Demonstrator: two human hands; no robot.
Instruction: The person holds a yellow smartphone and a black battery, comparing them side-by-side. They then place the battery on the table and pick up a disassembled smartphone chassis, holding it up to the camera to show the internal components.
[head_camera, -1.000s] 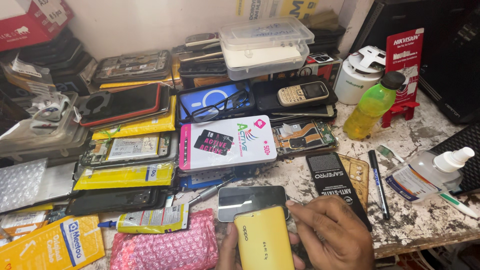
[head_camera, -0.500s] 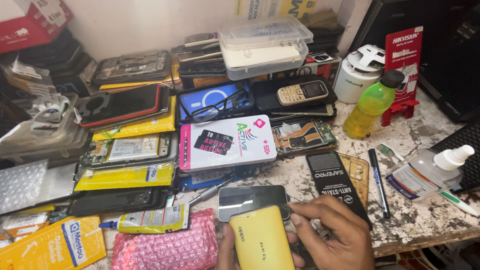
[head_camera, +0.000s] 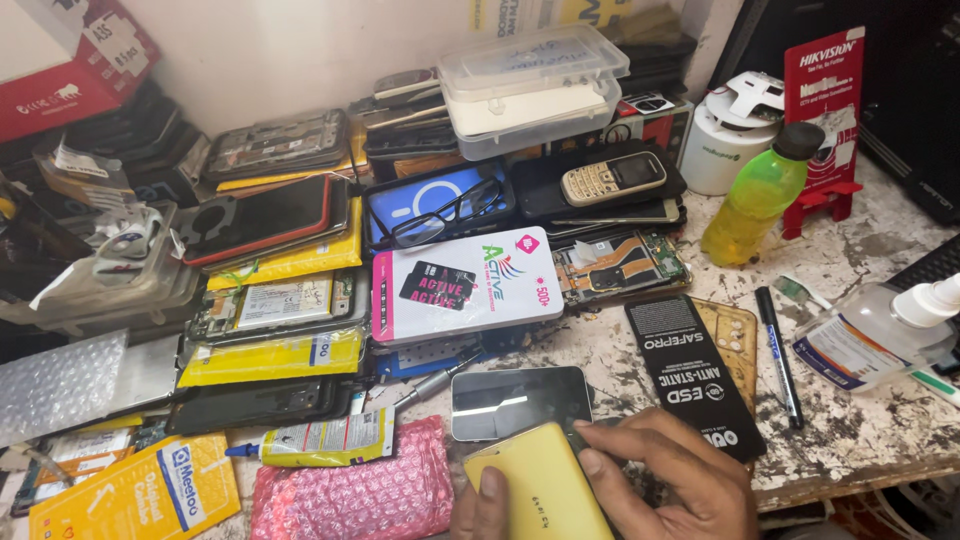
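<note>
Since the earlier frame, the right hand has slid a little leftward across the yellow phone back cover, its fingers now curled over the cover's right edge and gripping it, while the cover itself stays at the near edge of the worktable. At the bottom of the view the left hand shows only a thumb and part of the palm; the thumb presses on the cover's lower left, so both hands hold the cover. Just beyond the cover lies a dark phone with a glossy screen, face up, touching or nearly touching the cover's top edge. A pink bubble-wrap pouch sits just left of the cover. To the right of the hands, a black anti-static mat lies flat, with a black pen beyond it. A white and pink card box rests further back, and a green drink bottle stands upright at the right.
</note>
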